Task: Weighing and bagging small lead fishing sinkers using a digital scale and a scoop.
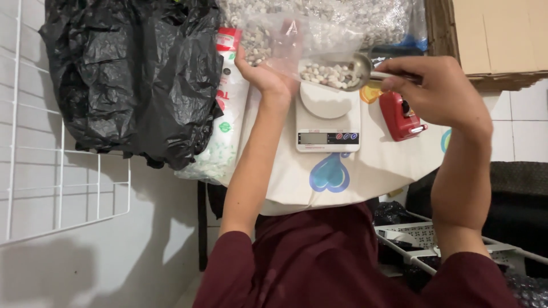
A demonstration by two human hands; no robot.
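A: While the scoop is level, log the step: item one, right hand [439,91], upper right of the frame, fingers closed around the handle of a metal scoop [357,68] loaded with pale speckled beans [330,74].

B: Item two, left hand [265,71], upper centre, pinching the edge of a small clear plastic bag [297,43] so that its mouth meets the scoop. The bag hangs just above the white kitchen scale [327,117].

A: Step judged: filling the bag by the scoop. Next move calls for a slow tip of the wrist and the bag mouth kept wide, or beans spill onto the scale.

B: Pose: both forearms reach up from the bottom of the frame, the left straight, the right bent in at the wrist.

A: Surroundings: large clear sack of beans [365,17] at top centre, black plastic bag [131,74] upper left, small red device [401,117] right of the scale, cream cloth [377,171] beneath.
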